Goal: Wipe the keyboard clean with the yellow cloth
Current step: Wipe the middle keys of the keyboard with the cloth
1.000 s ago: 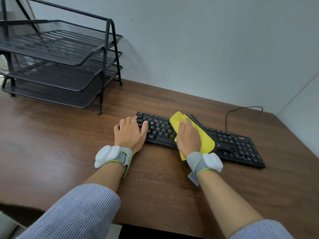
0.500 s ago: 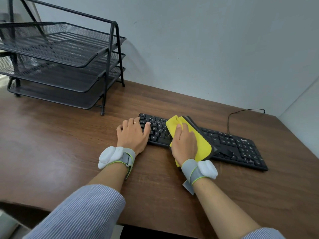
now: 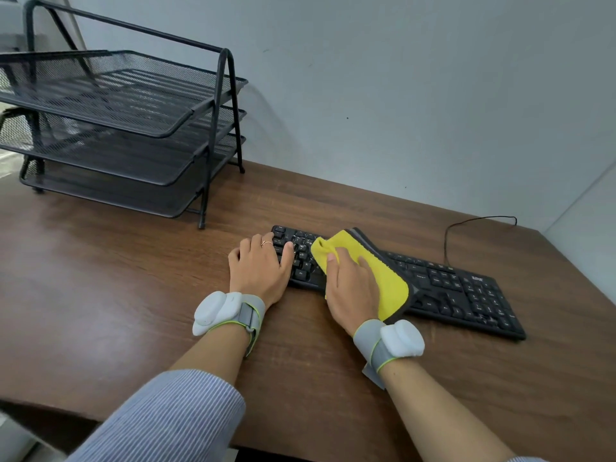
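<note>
A black keyboard (image 3: 460, 291) lies slanted on the brown desk (image 3: 116, 278). A yellow cloth (image 3: 386, 278) with a grey edge is draped over the keyboard's left-middle part. My right hand (image 3: 350, 288) presses flat on the cloth, its fingers on the near left part of it. My left hand (image 3: 260, 268) rests flat on the keyboard's left end, fingers spread over the keys and the desk beside them. The keys under the cloth and both hands are hidden.
A black three-tier mesh paper tray (image 3: 116, 128) stands at the back left of the desk. The keyboard's black cable (image 3: 466, 225) loops toward the wall at the back right. A grey wall (image 3: 400, 95) runs right behind the desk.
My right hand has slid the cloth leftward along the keyboard, closer to my left hand. The left hand has stayed on the keyboard's left end.
</note>
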`<state>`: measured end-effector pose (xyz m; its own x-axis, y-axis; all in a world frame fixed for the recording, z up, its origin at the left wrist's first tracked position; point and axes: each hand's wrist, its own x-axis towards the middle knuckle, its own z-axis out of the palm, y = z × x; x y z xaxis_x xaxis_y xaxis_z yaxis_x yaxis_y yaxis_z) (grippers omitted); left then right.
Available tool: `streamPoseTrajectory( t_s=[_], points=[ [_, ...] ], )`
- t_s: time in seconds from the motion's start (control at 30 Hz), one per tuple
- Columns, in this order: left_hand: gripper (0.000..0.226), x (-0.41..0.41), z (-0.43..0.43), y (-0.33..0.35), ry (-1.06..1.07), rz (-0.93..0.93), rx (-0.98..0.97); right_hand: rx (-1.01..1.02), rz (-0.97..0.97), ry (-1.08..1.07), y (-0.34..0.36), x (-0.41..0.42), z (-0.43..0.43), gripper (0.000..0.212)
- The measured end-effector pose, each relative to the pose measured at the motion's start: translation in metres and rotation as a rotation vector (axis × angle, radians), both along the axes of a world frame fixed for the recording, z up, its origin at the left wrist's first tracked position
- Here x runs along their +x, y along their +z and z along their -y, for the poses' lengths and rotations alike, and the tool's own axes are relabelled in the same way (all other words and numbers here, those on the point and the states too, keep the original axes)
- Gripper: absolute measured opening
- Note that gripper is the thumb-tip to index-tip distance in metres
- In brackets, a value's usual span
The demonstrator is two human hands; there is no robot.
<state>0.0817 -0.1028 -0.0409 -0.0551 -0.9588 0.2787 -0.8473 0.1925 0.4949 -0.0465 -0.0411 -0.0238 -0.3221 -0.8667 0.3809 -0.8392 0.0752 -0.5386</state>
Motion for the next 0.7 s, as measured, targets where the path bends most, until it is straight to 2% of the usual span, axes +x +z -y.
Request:
streamPoseTrajectory(
  t_s=[0.13,0.23,0.4,0.53,0.7],
  points=[
    [0.053,0.000,-0.001,0.000,-0.004,-0.007,-0.007,-0.081,0.086,-0.147,0.003,-0.007,-0.001,0.031],
    [0.054,0.000,0.000,0.000,-0.001,-0.004,-0.008,-0.037,0.173,-0.218,0.015,-0.003,0.006,0.037],
    [0.054,0.000,-0.001,0.000,-0.001,-0.007,-0.001,0.069,0.125,-0.039,0.015,0.004,0.025,0.036],
    [0.054,0.000,0.000,0.000,-0.003,-0.001,-0.004,0.036,0.188,-0.129,0.013,0.000,0.034,0.039],
    [0.053,0.000,0.001,-0.001,0.004,-0.004,0.002,0.075,0.184,-0.007,0.014,0.015,0.039,0.038]
  ],
)
